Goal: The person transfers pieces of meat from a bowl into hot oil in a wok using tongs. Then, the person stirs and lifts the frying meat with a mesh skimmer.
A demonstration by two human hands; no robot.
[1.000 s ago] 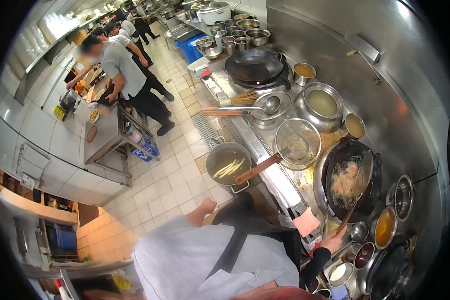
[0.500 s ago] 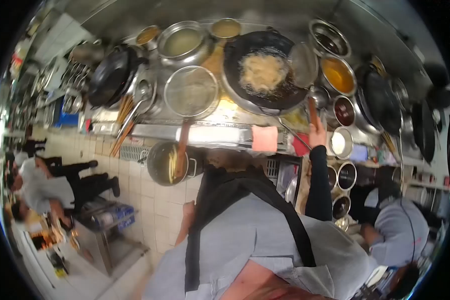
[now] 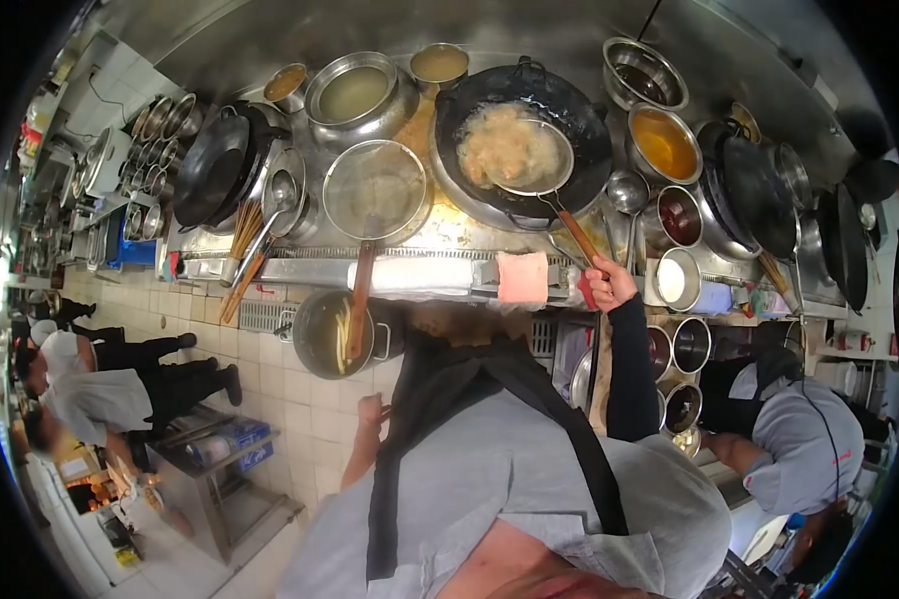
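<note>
My right hand [image 3: 610, 284] is closed round the wooden handle of a mesh skimmer [image 3: 535, 158]. The skimmer's round head lies in the black wok [image 3: 591, 150], at the right side of pale golden food [image 3: 499, 142] frying in bubbling oil. Low beside my body, away from the counter, hangs my left hand [image 3: 372, 411], its fingers curled; what they hold, if anything, cannot be made out. Nearest to it stands a pot [image 3: 315, 334] with pale yellow strips in it.
A large strainer [image 3: 375, 190] rests left of the wok, its handle over the pot. Sauce bowls [image 3: 664, 145] and a ladle [image 3: 627, 192] lie to the right. A pink cloth [image 3: 522, 278] is on the front edge. Co-workers [image 3: 804, 449] stand at right and far left.
The view has swung to face the stove. The skimmer has moved from the wok's right edge leftward into the oil beside the food. My left hand still hangs low.
</note>
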